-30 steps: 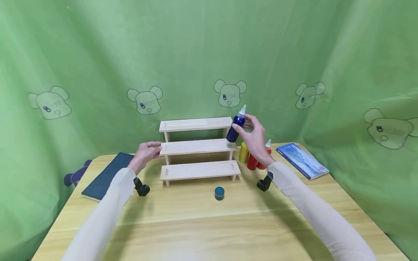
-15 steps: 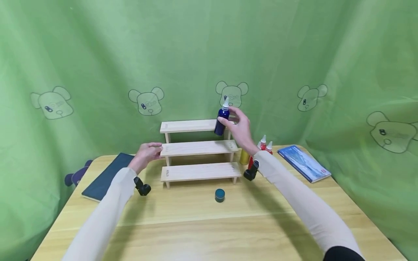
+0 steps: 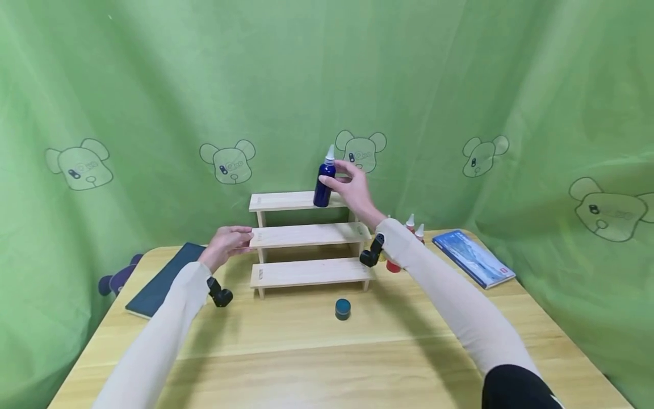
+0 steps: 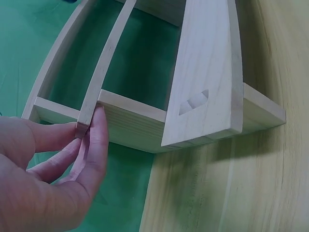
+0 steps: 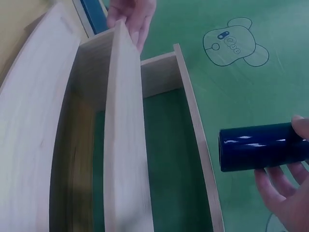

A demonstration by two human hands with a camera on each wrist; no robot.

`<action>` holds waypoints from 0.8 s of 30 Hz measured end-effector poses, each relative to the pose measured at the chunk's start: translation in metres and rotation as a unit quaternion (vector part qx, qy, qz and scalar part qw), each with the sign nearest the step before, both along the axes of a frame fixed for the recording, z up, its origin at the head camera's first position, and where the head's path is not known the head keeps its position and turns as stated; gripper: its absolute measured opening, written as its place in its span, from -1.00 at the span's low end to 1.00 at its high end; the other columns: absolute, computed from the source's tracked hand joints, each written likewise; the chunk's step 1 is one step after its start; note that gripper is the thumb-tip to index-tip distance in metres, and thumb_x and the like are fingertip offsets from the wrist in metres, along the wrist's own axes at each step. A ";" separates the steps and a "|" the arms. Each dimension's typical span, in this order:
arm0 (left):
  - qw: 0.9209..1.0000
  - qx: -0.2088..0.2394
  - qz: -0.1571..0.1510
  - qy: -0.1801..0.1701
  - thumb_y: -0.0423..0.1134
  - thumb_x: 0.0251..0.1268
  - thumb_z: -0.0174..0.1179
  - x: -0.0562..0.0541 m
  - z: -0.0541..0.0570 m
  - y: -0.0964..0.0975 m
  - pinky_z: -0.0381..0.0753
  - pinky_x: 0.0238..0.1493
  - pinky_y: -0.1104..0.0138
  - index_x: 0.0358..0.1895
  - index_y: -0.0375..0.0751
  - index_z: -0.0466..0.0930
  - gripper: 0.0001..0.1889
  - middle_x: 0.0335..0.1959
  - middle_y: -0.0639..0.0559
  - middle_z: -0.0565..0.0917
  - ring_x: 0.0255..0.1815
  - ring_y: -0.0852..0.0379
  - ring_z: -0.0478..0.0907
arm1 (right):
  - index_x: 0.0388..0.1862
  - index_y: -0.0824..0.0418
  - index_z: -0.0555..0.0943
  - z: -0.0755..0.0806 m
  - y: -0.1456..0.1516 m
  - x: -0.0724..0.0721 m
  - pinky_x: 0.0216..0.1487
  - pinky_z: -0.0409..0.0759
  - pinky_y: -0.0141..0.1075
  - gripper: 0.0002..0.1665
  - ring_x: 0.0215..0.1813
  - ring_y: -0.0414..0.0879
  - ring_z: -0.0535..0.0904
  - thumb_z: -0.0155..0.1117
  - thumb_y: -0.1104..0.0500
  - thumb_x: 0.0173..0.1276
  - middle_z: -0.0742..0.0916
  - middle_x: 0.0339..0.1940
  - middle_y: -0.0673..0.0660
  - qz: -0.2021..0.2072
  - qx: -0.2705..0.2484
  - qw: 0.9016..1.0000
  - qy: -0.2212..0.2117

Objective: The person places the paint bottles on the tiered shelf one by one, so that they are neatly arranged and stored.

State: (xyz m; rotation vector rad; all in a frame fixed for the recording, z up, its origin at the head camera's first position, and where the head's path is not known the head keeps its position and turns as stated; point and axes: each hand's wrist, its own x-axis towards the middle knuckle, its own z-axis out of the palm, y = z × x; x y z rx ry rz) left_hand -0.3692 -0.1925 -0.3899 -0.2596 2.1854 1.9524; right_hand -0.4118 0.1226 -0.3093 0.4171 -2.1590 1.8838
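A three-step wooden display rack (image 3: 311, 234) stands at the back of the table. My left hand (image 3: 225, 247) pinches the left end of its middle shelf between thumb and fingers, seen closely in the left wrist view around the shelf end (image 4: 89, 104). With thumb and fingers, my right hand (image 3: 354, 184) holds a dark blue squeeze bottle (image 3: 323, 186) with a white pointed nozzle, nearly upright. In the head view the bottle overlaps the top shelf (image 3: 283, 201), right of its middle. The right wrist view shows the bottle's base (image 5: 224, 150) beside the top shelf's edge.
A small teal-lidded jar (image 3: 343, 309) sits in front of the rack. Red bottles (image 3: 393, 266) with white nozzles stand right of it, partly behind the right forearm. A blue-covered book (image 3: 474, 258) lies at right, a dark notebook (image 3: 166, 279) at left. A green curtain (image 3: 286, 85) hangs behind.
My right hand has carried the blue bottle leftward from the rack's right end to over the top shelf, and the bottle has come more upright. The left hand keeps its grip on the middle shelf.
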 end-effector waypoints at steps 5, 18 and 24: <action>1.000 0.002 -0.007 0.004 -0.46 0.53 0.15 -0.001 -0.001 -0.001 0.85 -0.06 0.39 0.43 -0.52 0.39 -0.52 -0.11 -0.07 0.61 -0.29 0.19 0.63 | 0.38 0.21 0.54 0.000 -0.016 -0.012 0.34 0.70 -0.11 -0.32 0.18 0.14 0.69 0.57 0.16 0.32 0.66 0.31 0.21 0.014 -0.021 0.999 -0.033; 1.000 0.002 -0.009 0.005 -0.46 0.54 0.14 0.000 -0.001 0.001 0.85 -0.10 0.39 0.42 -0.54 0.40 -0.54 -0.16 -0.07 0.64 -0.22 0.11 0.65 | 0.42 0.18 0.53 -0.005 -0.055 -0.032 0.19 0.81 -0.02 -0.33 0.29 0.19 0.62 0.53 0.19 0.36 0.59 0.40 0.20 0.080 -0.015 0.996 -0.044; 1.000 -0.016 -0.007 0.008 -0.44 0.53 0.14 -0.001 0.000 0.001 0.84 -0.18 0.43 0.40 -0.54 0.43 -0.55 -0.15 -0.06 0.64 -0.20 0.10 0.64 | 0.40 0.18 0.55 -0.009 -0.074 -0.040 0.12 0.83 -0.02 -0.33 0.22 0.19 0.68 0.55 0.18 0.34 0.63 0.36 0.22 0.092 0.006 0.996 -0.011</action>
